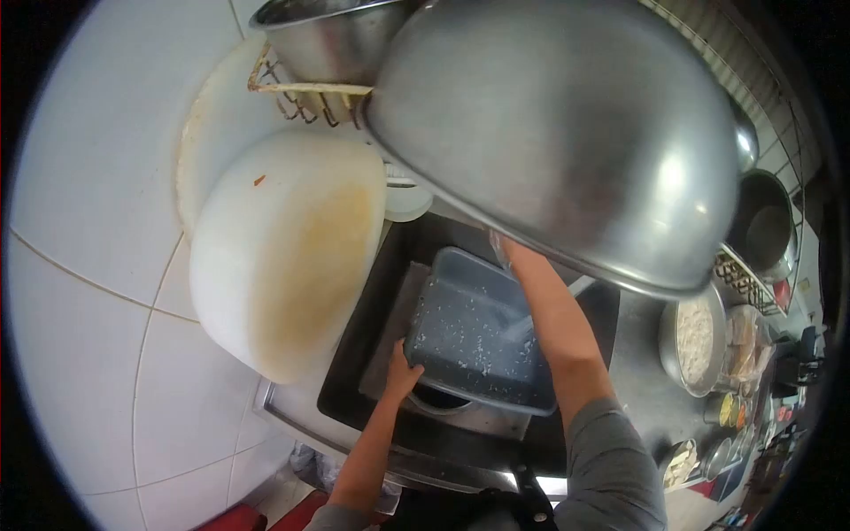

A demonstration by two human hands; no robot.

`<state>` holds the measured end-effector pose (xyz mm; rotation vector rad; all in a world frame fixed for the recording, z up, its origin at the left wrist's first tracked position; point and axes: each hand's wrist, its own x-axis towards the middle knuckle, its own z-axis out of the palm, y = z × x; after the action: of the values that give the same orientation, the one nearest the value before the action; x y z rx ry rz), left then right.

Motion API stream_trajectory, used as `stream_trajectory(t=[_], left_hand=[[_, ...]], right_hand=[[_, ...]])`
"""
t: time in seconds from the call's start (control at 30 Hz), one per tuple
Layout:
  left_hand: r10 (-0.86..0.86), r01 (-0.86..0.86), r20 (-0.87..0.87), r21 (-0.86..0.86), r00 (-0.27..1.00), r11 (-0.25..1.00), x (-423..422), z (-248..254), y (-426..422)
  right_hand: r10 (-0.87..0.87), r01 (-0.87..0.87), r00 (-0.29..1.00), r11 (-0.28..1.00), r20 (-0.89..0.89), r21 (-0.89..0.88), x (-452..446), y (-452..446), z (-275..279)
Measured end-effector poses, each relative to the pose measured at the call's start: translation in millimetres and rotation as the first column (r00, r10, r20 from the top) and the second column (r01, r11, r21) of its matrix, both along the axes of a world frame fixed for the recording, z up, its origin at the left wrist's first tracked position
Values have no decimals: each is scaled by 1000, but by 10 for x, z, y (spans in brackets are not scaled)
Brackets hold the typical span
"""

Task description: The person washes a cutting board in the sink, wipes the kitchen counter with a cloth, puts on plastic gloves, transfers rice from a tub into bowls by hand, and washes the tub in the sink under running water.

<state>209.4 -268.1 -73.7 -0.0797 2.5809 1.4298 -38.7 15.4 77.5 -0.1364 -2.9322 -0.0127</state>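
A grey plastic tub (474,305) sits tilted over the sink (354,332), with small white bits scattered across its inside. My left hand (405,370) grips the tub's near left edge, thumb over the rim. My right arm reaches across the tub's right side. Most of my right hand (503,248) is hidden behind a large overhanging metal bowl, so its fingers do not show. A pale, blurry streak, perhaps water, crosses the tub beside my right forearm. Below the tub, part of a round metal rim (440,405) shows in the sink.
The big metal bowl (567,133) hangs low overhead from a wire rack (310,88). A stained white rounded board (283,257) leans against the tiled wall at left. On the right counter stand a bowl of pale food (695,345) and several smaller containers.
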Motion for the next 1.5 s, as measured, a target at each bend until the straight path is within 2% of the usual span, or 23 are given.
stream_trajectory(t=[0.1,0.17,0.23,0.3,0.37,0.5,0.6,0.67,0.77,0.83,0.87,0.93,1.0,1.07,1.1,1.13,1.2,1.23,1.27,1.33,1.4,1.43,1.5], left_hand=[[-34,34,-28,-19,999,999,-37,91,-27],[-28,34,116,-50,993,998,-169,282,-29],[-17,35,239,-72,971,997,-112,387,-46],[-33,36,121,-24,992,999,-240,401,6],[-53,61,74,-114,996,992,-132,349,63],[-114,150,190,-187,975,971,-311,324,59],[-117,138,107,-214,987,967,-225,92,70],[-119,107,-45,-213,992,971,-236,54,77],[-131,116,-37,-266,991,957,-248,174,86],[-126,108,-51,-258,991,960,-247,131,85],[-121,100,-70,-251,990,963,-239,100,93],[-111,99,-36,-235,993,967,-250,139,103],[-86,81,-17,-221,996,972,-275,190,122],[-72,77,30,-228,997,971,-278,194,127],[-63,71,41,-216,997,974,-275,177,129],[-47,49,14,-230,999,972,-269,161,117],[-23,24,7,-227,1000,974,-265,87,110],[-32,36,22,-237,999,971,-276,43,93],[-43,50,33,-246,999,968,-307,11,87],[-41,60,78,-266,996,962,-335,108,101],[-37,71,124,-285,992,956,-333,129,112],[7,18,96,-264,995,964,-316,100,122],[55,-34,88,-226,995,974,-306,25,157]], right_hand=[[341,-386,877,919,-338,-75,-395,-622,472],[644,-648,713,756,-278,91,-744,-957,541],[907,-862,389,420,-159,285,-1090,-1142,419],[699,-700,713,703,64,123,-1465,-1227,543],[373,-393,850,919,373,-25,-1428,-1388,322],[231,-242,879,970,418,-27,-1471,-1438,352],[196,-198,896,980,399,-35,-1443,-1445,388],[172,-167,907,985,384,-45,-1392,-1476,488],[188,-183,948,982,256,-43,-1333,-1519,591],[318,-315,943,948,-97,52,-1339,-1493,515],[318,-315,945,948,-82,52,-1323,-1397,476],[243,-302,901,947,-360,-114,-649,-1338,1005],[162,-369,855,858,-493,-359,-253,-1064,976],[77,-282,935,753,-347,-594,316,-809,834],[48,-229,972,447,-232,-865,651,-727,656],[63,-106,993,74,-101,-992,944,-624,410],[376,-177,915,695,143,-697,1292,-180,-354],[332,13,926,444,178,-896,1467,-20,-990],[307,144,929,208,204,-967,1637,42,-1386],[244,299,939,-221,244,-928,1927,-23,-2018],[429,212,838,313,337,-926,1884,-323,-2523],[440,100,868,303,233,-948,1888,-605,-2852],[294,-100,948,639,122,-763,1944,-1207,-2856]])
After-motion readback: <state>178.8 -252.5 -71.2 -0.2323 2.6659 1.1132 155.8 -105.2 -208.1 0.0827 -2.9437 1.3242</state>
